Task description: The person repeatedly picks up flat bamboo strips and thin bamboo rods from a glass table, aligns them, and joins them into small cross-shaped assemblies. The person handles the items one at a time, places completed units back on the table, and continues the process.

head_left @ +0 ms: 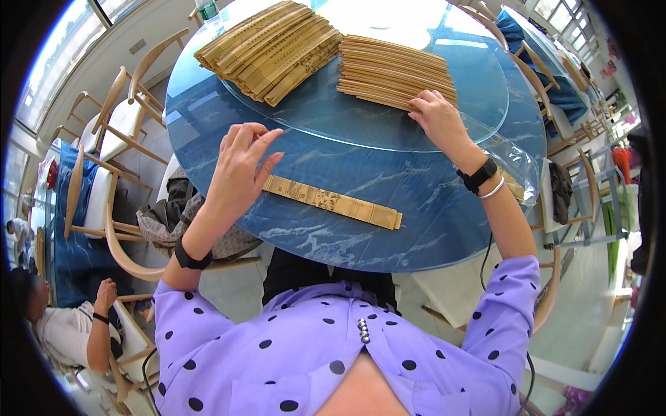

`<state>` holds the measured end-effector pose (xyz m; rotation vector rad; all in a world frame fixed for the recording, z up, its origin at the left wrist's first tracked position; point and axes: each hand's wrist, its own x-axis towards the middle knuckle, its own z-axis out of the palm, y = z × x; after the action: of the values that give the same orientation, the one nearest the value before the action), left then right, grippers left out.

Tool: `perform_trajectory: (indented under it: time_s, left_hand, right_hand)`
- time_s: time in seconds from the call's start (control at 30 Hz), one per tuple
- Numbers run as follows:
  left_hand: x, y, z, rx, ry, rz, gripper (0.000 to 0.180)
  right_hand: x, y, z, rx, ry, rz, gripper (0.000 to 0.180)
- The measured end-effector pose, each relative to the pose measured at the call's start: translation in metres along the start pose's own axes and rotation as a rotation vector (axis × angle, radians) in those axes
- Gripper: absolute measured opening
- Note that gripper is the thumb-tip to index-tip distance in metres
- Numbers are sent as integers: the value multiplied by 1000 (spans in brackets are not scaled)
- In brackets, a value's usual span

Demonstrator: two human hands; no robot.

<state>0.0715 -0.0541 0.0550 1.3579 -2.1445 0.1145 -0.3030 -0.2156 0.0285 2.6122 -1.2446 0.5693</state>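
My left hand hovers over the blue marbled table with its fingers apart, holding nothing. Beside its thumb a flat tan paper sleeve with a dark plant print lies slantwise on the table. My right hand reaches to the glass turntable. Its thumb and fingertips pinch at the near edge of a pile of thin light-brown wooden chopsticks; which ones they grip is partly hidden by the fingers. Left of that pile lies a fanned heap of similar printed paper sleeves.
The glass turntable sits raised on the round table. A clear plastic bag lies at the right edge. A patterned bag rests on a chair at left. Wooden chairs stand around. Another person sits at lower left.
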Motion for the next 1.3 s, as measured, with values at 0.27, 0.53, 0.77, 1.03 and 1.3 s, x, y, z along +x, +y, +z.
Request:
perform_trajectory:
  time_s: [0.27, 0.53, 0.77, 1.03, 1.3]
  left_hand:
    - [-117, 76, 47, -185, 209, -169, 23]
    - [-126, 98, 71, -253, 271, -100, 24]
    - [-120, 97, 69, -283, 246, -15, 29]
    - [-80, 83, 51, -899, 514, -322, 59]
    - [-64, 79, 49, -1175, 356, -439, 70]
  right_hand:
    - [2, 0, 7, -33, 11, -60, 15]
    - [4, 3, -6, -80, -256, -116, 14]
    - [-13, -36, -12, -148, -166, -130, 11]
    - [-93, -174, -66, 417, -206, -197, 18]
    - [-119, -184, -61, 430, -139, -64, 26]
